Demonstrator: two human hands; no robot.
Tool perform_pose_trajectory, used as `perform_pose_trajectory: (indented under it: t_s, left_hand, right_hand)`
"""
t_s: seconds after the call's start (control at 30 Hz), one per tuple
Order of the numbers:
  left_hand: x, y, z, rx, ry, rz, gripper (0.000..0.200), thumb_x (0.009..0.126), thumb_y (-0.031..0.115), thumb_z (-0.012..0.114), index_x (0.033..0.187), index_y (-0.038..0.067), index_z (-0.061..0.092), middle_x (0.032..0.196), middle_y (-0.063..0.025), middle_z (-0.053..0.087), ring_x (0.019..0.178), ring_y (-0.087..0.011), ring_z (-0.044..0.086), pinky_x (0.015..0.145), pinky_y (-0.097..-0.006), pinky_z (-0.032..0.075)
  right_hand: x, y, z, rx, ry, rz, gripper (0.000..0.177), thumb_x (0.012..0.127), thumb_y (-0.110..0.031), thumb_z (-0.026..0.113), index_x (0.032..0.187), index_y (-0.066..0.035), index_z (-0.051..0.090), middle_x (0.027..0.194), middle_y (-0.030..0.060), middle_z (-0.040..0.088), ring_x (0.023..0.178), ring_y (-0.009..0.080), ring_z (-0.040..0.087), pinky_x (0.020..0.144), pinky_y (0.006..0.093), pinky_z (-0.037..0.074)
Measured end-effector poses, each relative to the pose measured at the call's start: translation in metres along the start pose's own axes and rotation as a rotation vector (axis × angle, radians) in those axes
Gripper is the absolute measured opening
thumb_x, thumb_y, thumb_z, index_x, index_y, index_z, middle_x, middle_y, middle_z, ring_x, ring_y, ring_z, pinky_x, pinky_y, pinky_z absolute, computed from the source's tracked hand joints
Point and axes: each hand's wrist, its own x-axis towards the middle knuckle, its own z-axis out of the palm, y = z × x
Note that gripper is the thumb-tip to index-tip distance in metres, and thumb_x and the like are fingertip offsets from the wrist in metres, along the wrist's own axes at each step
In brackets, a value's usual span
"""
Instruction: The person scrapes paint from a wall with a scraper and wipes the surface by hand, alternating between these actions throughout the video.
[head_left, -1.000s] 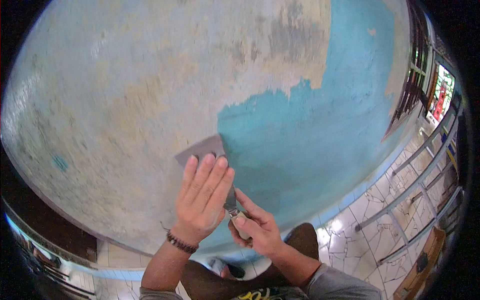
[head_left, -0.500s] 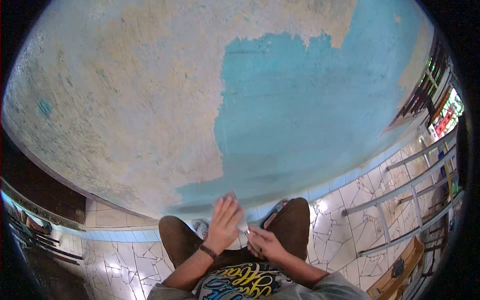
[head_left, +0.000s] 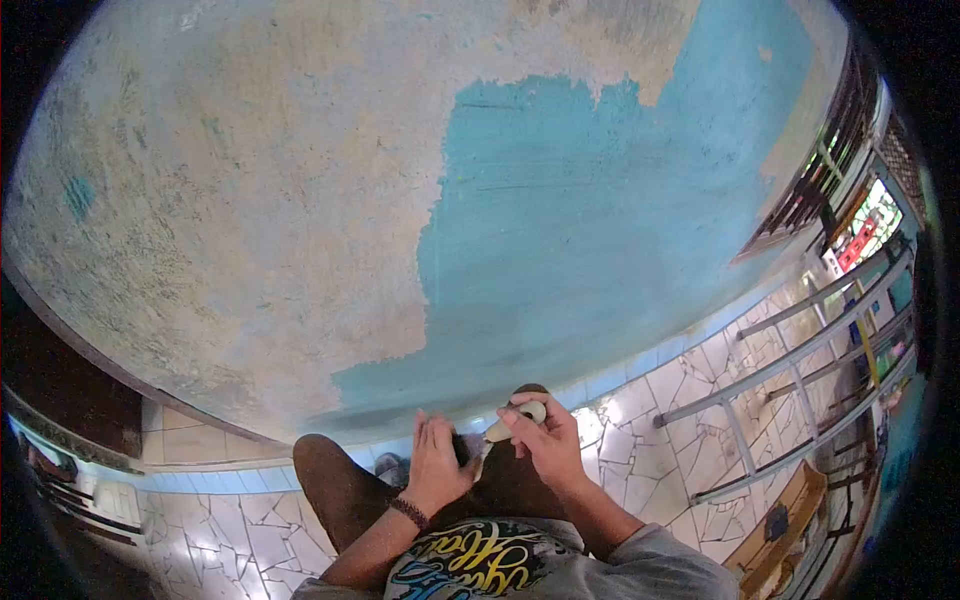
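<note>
In front of my lap, my right hand [head_left: 548, 437] grips the cream handle of a scraper [head_left: 505, 428], which has a dark hole near its end. The tool points left and down toward my left hand [head_left: 437, 462]. My left hand's fingers are bent and pressed together at the blade, which is partly hidden behind them and looks dark and grey. Both hands are close together over my knees, just short of the wall [head_left: 560, 230]. Turquoise paint covers the wall's middle and right; patchy beige and grey surface shows at the left and top.
A metal ladder [head_left: 735, 430] lies at the right on the floor of broken white tile [head_left: 640, 440]. Near it is a long wooden box [head_left: 765, 530] with a dark object inside. Light blue tiles [head_left: 260, 480] run along the wall's base. A dark opening [head_left: 80, 390] shows at left.
My right hand has risen and turned, bringing the scraper's handle up into view. My left hand has shifted slightly down, its fingers now more bent. The view has shifted a little to the right.
</note>
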Motion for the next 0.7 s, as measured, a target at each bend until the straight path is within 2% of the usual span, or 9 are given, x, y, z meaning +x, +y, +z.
perform_pose_trajectory:
  t_s: [0.07,0.17,0.2,0.3,0.37,0.43,0.57,0.63,0.7]
  left_hand:
    - [-0.001,0.013,-0.002,-0.127,-0.06,-0.08,0.042,0.075,0.02,0.074,0.097,-0.003,0.048,0.1,-0.0251,0.053,0.094,-0.0434,0.053,0.086,-0.0514,0.04]
    - [0.02,0.024,-0.004,-0.114,0.228,0.146,0.037,0.071,0.016,0.074,0.091,-0.001,0.049,0.078,-0.0164,0.047,0.071,-0.0376,0.048,0.065,-0.0461,0.037]
    - [0.032,0.029,-0.006,-0.118,0.283,0.197,0.036,0.07,0.015,0.074,0.09,-0.001,0.049,0.077,-0.0159,0.046,0.07,-0.0368,0.048,0.063,-0.0455,0.037]
    - [0.093,0.046,-0.02,-0.102,0.476,0.352,0.033,0.065,0.011,0.072,0.087,0.001,0.05,0.074,-0.0141,0.044,0.066,-0.0341,0.047,0.059,-0.0433,0.036]
    - [0.139,0.068,-0.045,-0.083,0.616,0.433,0.031,0.063,0.011,0.07,0.083,0.003,0.049,0.074,-0.0121,0.045,0.067,-0.0312,0.048,0.059,-0.0414,0.036]
    - [0.182,0.093,-0.075,-0.088,0.75,0.513,0.026,0.063,0.012,0.068,0.079,0.006,0.049,0.075,-0.0106,0.046,0.068,-0.0289,0.049,0.06,-0.04,0.036]
    - [0.252,0.135,-0.11,-0.135,1.052,0.602,0.02,0.064,0.012,0.065,0.076,0.008,0.049,0.072,-0.0083,0.044,0.065,-0.026,0.047,0.058,-0.0388,0.035]
    - [0.277,0.144,-0.119,-0.154,1.203,0.603,0.019,0.064,0.013,0.064,0.076,0.009,0.049,0.071,-0.0068,0.043,0.063,-0.0244,0.046,0.057,-0.0377,0.034]
    - [0.288,0.138,-0.119,-0.142,1.237,0.609,0.019,0.064,0.013,0.064,0.074,0.01,0.049,0.069,-0.0053,0.043,0.061,-0.0229,0.046,0.055,-0.036,0.035]
  right_hand:
    - [0.005,-0.011,0.009,0.025,-0.021,-0.071,0.021,0.093,-0.014,0.063,0.111,-0.004,0.058,0.102,0.0098,0.066,0.07,0.0081,0.054,0.061,0.0223,0.044]
    - [0.016,-0.02,0.018,0.152,-0.124,-0.239,0.019,0.096,-0.014,0.059,0.11,-0.001,0.056,0.094,0.0048,0.062,0.087,0.0113,0.059,0.074,0.0278,0.05]
    - [0.026,-0.024,0.019,0.188,-0.153,-0.293,0.019,0.098,-0.019,0.055,0.104,-0.001,0.054,0.093,0.0077,0.061,0.082,0.0169,0.06,0.073,0.0319,0.051]
    - [0.054,-0.067,0.032,0.539,-0.462,-0.449,0.023,0.097,-0.024,0.053,0.099,-0.001,0.052,0.089,0.012,0.059,0.082,0.0236,0.059,0.07,0.0354,0.05]
    - [0.068,-0.115,0.035,0.511,-0.572,-0.602,0.024,0.096,-0.025,0.053,0.094,-0.001,0.05,0.082,0.0154,0.058,0.075,0.0262,0.057,0.065,0.035,0.048]
    - [0.075,-0.172,0.043,0.507,-0.688,-0.738,0.029,0.099,-0.029,0.049,0.093,-0.001,0.049,0.073,0.0145,0.054,0.066,0.0239,0.054,0.06,0.0351,0.046]
    - [0.088,-0.266,0.058,0.301,-0.819,-0.982,0.048,0.104,-0.042,0.028,0.089,-0.004,0.051,0.062,0.0082,0.046,0.054,0.0191,0.043,0.051,0.0338,0.039]
    - [0.091,-0.291,0.067,0.251,-0.843,-1.002,0.049,0.103,-0.044,0.026,0.088,-0.005,0.052,0.061,0.0076,0.046,0.053,0.019,0.042,0.051,0.0335,0.039]
    - [0.095,-0.296,0.069,0.216,-0.862,-1.003,0.051,0.103,-0.045,0.025,0.087,-0.005,0.052,0.062,0.0076,0.047,0.053,0.019,0.042,0.052,0.0332,0.039]
